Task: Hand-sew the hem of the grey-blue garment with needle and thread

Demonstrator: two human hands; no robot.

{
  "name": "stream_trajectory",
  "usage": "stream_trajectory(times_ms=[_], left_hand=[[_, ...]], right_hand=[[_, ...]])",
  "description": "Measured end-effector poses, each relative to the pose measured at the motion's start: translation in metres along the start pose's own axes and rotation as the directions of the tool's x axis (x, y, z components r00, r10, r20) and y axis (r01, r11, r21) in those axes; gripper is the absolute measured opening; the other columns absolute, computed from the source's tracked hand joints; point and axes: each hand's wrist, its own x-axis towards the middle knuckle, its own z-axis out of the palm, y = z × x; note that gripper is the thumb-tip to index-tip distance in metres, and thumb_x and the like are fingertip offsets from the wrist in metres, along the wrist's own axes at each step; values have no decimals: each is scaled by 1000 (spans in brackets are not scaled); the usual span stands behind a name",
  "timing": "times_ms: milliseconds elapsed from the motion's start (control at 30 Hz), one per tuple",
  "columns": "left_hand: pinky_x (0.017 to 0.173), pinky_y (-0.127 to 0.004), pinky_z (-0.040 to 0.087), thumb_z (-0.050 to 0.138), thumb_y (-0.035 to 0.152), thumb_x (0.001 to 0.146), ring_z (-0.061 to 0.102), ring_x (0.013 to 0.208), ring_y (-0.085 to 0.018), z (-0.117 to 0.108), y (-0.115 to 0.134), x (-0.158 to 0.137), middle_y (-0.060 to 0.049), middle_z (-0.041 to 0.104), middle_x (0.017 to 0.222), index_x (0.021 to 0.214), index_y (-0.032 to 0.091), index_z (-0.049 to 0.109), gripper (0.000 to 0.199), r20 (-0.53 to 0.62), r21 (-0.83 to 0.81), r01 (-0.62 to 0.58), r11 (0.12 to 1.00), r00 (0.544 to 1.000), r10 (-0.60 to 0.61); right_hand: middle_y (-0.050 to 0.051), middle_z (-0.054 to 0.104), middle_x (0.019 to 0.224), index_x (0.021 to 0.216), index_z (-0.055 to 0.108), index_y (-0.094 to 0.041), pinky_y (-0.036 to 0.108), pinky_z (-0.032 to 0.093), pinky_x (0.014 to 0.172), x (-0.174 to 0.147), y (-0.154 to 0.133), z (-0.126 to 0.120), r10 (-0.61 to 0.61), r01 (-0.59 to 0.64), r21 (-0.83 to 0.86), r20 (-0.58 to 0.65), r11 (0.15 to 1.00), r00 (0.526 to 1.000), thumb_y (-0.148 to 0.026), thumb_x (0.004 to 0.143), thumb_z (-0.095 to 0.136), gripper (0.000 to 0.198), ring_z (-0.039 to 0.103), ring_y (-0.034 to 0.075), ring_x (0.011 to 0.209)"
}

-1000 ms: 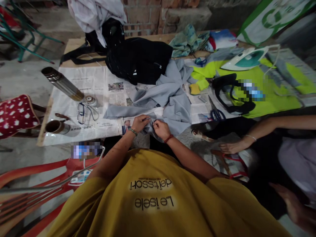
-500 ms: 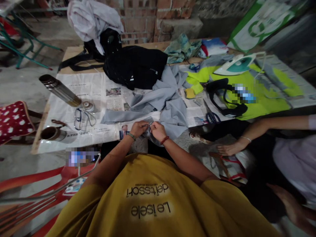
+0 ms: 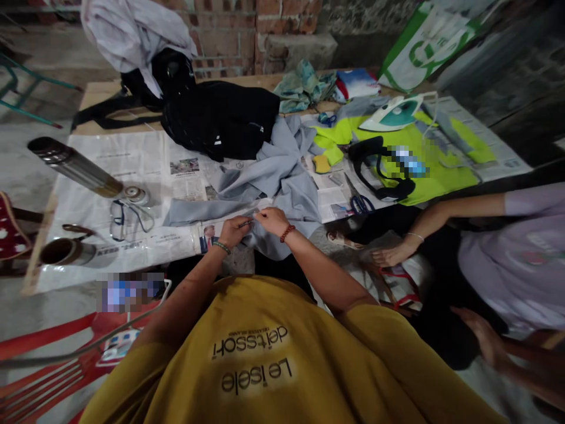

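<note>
Grey cloth (image 3: 293, 191) lies in loose folds over the newspaper-covered table and hangs past its front edge. At that edge my left hand (image 3: 233, 231) is closed on the cloth, with a small, thin, dark thing at its fingertips that I cannot make out. Just to the right, my right hand (image 3: 272, 222) is pinched above the same cloth; whatever is between its fingers is too small to name. A narrow gap separates the two hands' fingertips. Dark-handled scissors (image 3: 361, 204) rest on the newspaper to the right.
On the left are eyeglasses (image 3: 118, 221), a steel flask (image 3: 77, 168) and a mug (image 3: 66, 252). A black bag (image 3: 220, 118) sits behind the cloth. Rightward lie headphones (image 3: 382, 171), an iron (image 3: 392, 113) and yellow-green fabric (image 3: 441, 185). Another person's hand (image 3: 391, 254) is at the right.
My right hand has lifted slightly away from the left, widening the gap between their fingertips. The whole view has shifted, so the table appears further left.
</note>
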Motion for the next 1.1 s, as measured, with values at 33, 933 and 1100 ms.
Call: stream_trajectory(times_ms=[33,933,1100], left_hand=[[91,-33,60,68,26,84,75,92,-23,0,1,0,-8,79,97,91,18,81,17,7,6,2,1000,1000,-2],[89,-33,57,72,21,84,72,89,-22,-3,9,3,-7,79,93,90,13,79,12,51,8,79,997,996,-79],[90,-34,57,74,26,86,71,91,-22,-2,5,2,-8,79,97,91,13,77,14,39,4,74,997,997,-74]], right_hand=[[4,77,93,85,80,-20,26,44,81,1,1,4,5,-5,63,-3,998,1000,-36,96,58,29,67,17,91],[-7,55,64,71,53,-19,22,46,74,15,4,32,254,-77,837,-76,541,964,-13,70,60,9,54,9,66],[-8,54,60,69,50,-19,22,49,75,23,8,32,290,-98,948,7,304,957,-10,65,63,16,56,8,62]])
